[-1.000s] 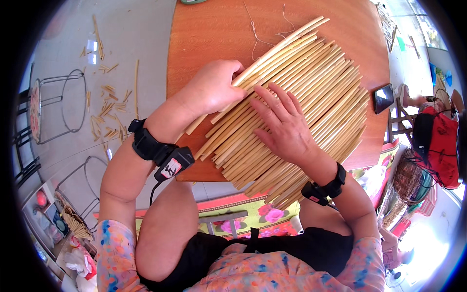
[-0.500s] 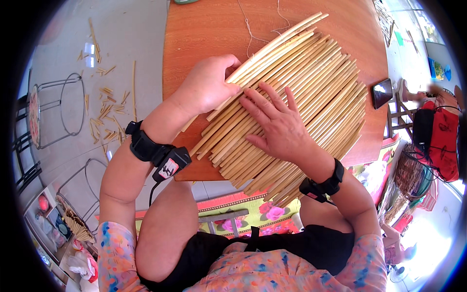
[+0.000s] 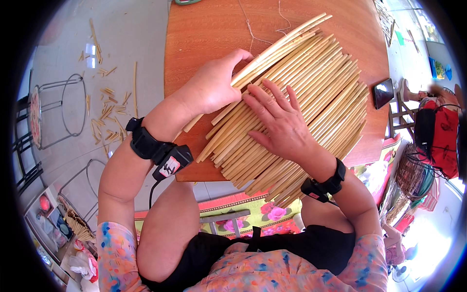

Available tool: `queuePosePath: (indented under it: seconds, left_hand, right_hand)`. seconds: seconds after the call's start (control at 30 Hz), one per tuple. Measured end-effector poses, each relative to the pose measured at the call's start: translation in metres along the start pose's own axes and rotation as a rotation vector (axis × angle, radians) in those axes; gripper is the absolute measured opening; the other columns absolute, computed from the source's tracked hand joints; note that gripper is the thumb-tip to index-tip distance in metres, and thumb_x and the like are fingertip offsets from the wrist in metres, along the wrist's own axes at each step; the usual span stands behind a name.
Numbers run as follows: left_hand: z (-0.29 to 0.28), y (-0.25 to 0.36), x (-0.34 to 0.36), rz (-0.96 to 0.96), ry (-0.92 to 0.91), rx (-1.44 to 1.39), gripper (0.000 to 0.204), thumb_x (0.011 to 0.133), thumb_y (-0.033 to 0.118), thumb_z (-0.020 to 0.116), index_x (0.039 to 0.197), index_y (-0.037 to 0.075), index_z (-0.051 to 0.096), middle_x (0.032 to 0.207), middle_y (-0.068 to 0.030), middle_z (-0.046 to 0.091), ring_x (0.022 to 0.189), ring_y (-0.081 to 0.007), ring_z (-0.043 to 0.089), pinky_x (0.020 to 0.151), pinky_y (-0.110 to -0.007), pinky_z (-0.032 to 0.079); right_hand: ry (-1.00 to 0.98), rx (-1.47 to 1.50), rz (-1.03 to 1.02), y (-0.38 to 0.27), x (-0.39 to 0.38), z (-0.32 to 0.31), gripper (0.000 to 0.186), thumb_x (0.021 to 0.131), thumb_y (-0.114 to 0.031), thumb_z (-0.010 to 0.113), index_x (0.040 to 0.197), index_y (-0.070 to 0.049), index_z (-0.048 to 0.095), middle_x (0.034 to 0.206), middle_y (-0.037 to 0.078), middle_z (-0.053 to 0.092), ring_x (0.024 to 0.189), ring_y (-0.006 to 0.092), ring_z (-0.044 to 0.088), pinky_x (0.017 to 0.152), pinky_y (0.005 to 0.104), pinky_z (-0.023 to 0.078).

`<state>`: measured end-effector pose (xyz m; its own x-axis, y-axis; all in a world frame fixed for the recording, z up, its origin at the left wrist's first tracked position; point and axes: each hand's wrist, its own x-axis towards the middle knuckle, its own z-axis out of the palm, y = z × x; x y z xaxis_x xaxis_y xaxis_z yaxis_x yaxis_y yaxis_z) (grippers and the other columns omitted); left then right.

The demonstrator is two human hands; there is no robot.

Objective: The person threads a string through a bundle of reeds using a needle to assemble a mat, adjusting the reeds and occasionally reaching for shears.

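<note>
A broad bundle of pale cane sticks [image 3: 323,73], laid side by side at a slant, covers much of the wooden table [image 3: 204,30] and overhangs its near edge. My left hand [image 3: 219,82] grips the outer sticks along the upper-left side, thumb near the middle of their length, fingertips partly hidden. My right hand [image 3: 279,121] lies spread on top of the bundle, fingers apart and touching the sticks. Thin loose threads [image 3: 250,31] rest on the table beyond the upper-left edge of the sticks.
A dark phone [image 3: 383,94] sits at the table's right edge. Cane offcuts [image 3: 107,109] litter the left floor beside a wire stool [image 3: 58,112]. Another person's leg [image 3: 416,95], a red-and-black bag [image 3: 438,141] and woven bundles [image 3: 408,175] are at the right.
My left hand has shifted slightly upward along the outer sticks. My right hand stays spread on the bundle, with very little movement.
</note>
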<state>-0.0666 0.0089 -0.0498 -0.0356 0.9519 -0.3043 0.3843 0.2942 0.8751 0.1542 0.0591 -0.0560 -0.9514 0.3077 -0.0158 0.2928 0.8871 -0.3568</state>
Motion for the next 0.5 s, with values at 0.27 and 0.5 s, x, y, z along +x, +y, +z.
queuePosePath:
  seconds: [0.27, 0.5]
  left_hand:
    - [-0.007, -0.008, 0.004, -0.089, -0.039, -0.081, 0.043, 0.083, -0.002, 0.062, 0.125, -0.003, 0.058, 0.102, -0.0107, 0.069, 0.092, -0.0161, 0.065, 0.083, -0.032, 0.053]
    - [-0.002, -0.002, 0.007, -0.116, -0.043, 0.064, 0.034, 0.077, 0.011, 0.067, 0.108, -0.003, 0.064, 0.092, -0.0231, 0.07, 0.086, -0.0371, 0.069, 0.078, -0.042, 0.054]
  right_hand:
    - [-0.039, -0.02, 0.002, -0.001, 0.002, -0.002, 0.075, 0.083, -0.04, 0.074, 0.147, -0.013, 0.047, 0.153, 0.006, 0.042, 0.145, 0.0306, 0.034, 0.117, 0.0622, 0.023]
    - [0.034, 0.062, -0.003, 0.004, -0.001, 0.002, 0.071, 0.081, -0.035, 0.076, 0.142, -0.012, 0.051, 0.153, 0.007, 0.042, 0.143, 0.0311, 0.037, 0.115, 0.0602, 0.028]
